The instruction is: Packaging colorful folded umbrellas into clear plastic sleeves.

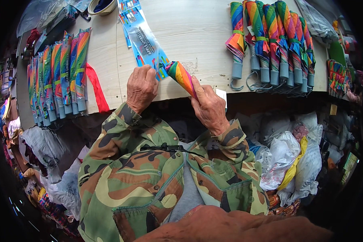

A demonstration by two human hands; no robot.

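My right hand [209, 105] is wrapped round a folded rainbow umbrella [180, 77], whose tip points up and left. A white tag [222, 97] shows beside that hand. The fingers of my left hand [142, 88] are curled closed at the lower end of a clear plastic sleeve with a blue printed border [146, 39]. The umbrella's tip lies close to the sleeve's lower right corner; whether it is inside the opening I cannot tell. More printed sleeves [128, 5] lie under and beyond this one.
Several sleeved umbrellas [63, 74] lie in a row at the left, next to a red strip [96, 88]. Bare rainbow umbrellas [273, 42] with grey-blue handles line the right side. A bowl [104, 6] stands at the far edge. Stuffed plastic bags [284, 155] crowd below the table [193, 30].
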